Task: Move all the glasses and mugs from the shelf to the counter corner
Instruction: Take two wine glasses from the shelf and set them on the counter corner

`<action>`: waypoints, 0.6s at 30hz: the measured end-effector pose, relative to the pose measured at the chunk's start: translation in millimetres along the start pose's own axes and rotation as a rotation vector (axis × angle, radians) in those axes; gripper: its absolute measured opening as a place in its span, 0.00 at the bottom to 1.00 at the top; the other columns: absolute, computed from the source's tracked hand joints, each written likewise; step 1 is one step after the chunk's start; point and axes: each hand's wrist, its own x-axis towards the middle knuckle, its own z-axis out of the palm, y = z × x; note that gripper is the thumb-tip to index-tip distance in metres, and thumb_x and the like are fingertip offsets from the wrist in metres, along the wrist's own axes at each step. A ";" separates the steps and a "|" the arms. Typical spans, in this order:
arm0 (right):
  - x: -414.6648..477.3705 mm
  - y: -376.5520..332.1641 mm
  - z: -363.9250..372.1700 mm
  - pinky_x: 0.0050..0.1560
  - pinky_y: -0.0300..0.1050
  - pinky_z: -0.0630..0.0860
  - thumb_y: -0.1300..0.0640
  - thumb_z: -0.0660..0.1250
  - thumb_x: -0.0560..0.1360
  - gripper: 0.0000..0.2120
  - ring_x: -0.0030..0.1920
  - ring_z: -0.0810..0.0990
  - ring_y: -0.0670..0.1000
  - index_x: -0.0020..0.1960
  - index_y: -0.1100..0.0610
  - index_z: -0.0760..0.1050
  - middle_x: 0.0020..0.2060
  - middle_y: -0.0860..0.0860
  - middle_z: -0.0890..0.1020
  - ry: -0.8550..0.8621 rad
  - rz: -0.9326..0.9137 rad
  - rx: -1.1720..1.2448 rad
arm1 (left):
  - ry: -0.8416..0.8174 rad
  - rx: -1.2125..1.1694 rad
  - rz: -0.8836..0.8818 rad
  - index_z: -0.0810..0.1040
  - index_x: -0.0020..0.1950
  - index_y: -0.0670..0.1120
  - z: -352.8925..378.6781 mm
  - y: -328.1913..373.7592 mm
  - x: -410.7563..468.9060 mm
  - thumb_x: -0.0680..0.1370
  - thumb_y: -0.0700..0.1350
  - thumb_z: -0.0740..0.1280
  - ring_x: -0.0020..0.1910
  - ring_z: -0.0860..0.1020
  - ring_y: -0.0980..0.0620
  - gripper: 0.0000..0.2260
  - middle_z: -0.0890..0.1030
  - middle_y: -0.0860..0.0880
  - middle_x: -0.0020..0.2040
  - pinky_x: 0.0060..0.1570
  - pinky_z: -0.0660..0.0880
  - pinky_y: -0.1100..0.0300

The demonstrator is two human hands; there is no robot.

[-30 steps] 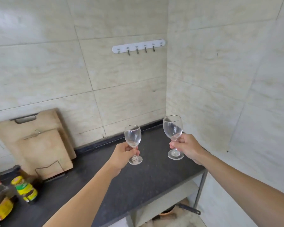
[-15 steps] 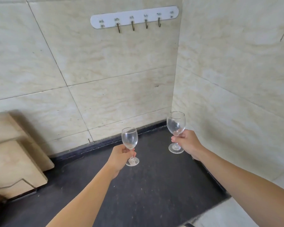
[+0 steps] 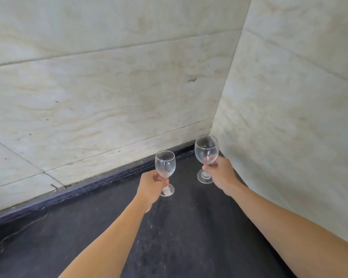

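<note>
Two stemmed wine glasses carried toward the corner of a dark stone surface (image 3: 189,227), lower centre of the frame. The left hand (image 3: 151,187) has its fingers closed around the stem of the smaller wine glass (image 3: 165,164), just under the bowl; the right hand (image 3: 221,173) pinches the stem of the larger wine glass (image 3: 206,150) in the same way. Holding by the stem probably keeps each bowl upright and free of the fingers, and leaves the foot clear for setting down. Both glasses stand upright, or very nearly so. Whether either foot already touches the surface cannot be told. The larger glass sits right of centre, close against the meeting of the two tiled walls (image 3: 109,87); the smaller one is just left of it and nearer the camera, the two apart. Each glass is clear, empty and rounded in the bowl, with a short stem and a circular foot; the smaller foot shows a pale mark, too blurred to read.
</note>
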 end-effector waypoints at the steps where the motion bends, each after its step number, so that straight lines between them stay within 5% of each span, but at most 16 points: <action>1: 15.7 5.3 6.6 0.35 0.36 0.70 0.63 0.71 0.73 0.06 0.39 0.79 0.44 0.41 0.53 0.78 0.37 0.48 0.81 0.019 0.000 0.007 | 0.010 -0.011 -0.014 0.79 0.43 0.34 6.2 -3.3 15.0 0.71 0.33 0.67 0.37 0.75 0.51 0.03 0.80 0.46 0.37 0.39 0.71 0.61; 6: 76.3 30.6 33.1 0.41 0.42 0.74 0.66 0.71 0.71 0.04 0.40 0.79 0.47 0.41 0.58 0.78 0.38 0.52 0.82 0.083 -0.005 0.073 | 0.070 -0.051 -0.046 0.81 0.36 0.42 37.1 -19.2 73.5 0.70 0.32 0.68 0.33 0.77 0.54 0.07 0.83 0.53 0.31 0.30 0.72 0.68; 11: 109.8 53.0 49.3 0.39 0.40 0.75 0.68 0.70 0.71 0.03 0.38 0.79 0.45 0.44 0.63 0.79 0.36 0.51 0.81 0.076 -0.008 0.125 | 0.087 -0.068 -0.057 0.83 0.38 0.42 56.5 -26.8 108.8 0.69 0.32 0.67 0.42 0.81 0.40 0.07 0.86 0.42 0.40 0.46 0.78 0.47; 15: 124.1 64.5 56.5 0.38 0.33 0.74 0.68 0.71 0.71 0.09 0.40 0.81 0.42 0.49 0.59 0.79 0.39 0.48 0.82 0.070 -0.035 0.136 | 0.114 -0.091 -0.041 0.84 0.38 0.42 64.3 -32.0 122.2 0.69 0.32 0.69 0.39 0.82 0.48 0.06 0.86 0.48 0.36 0.38 0.79 0.61; 18: 130.3 69.5 58.1 0.43 0.35 0.75 0.66 0.72 0.71 0.12 0.45 0.81 0.44 0.50 0.54 0.78 0.42 0.48 0.82 0.066 -0.075 0.120 | 0.104 -0.080 -0.026 0.84 0.40 0.41 69.0 -31.9 127.7 0.69 0.34 0.71 0.42 0.84 0.45 0.04 0.86 0.45 0.38 0.46 0.82 0.52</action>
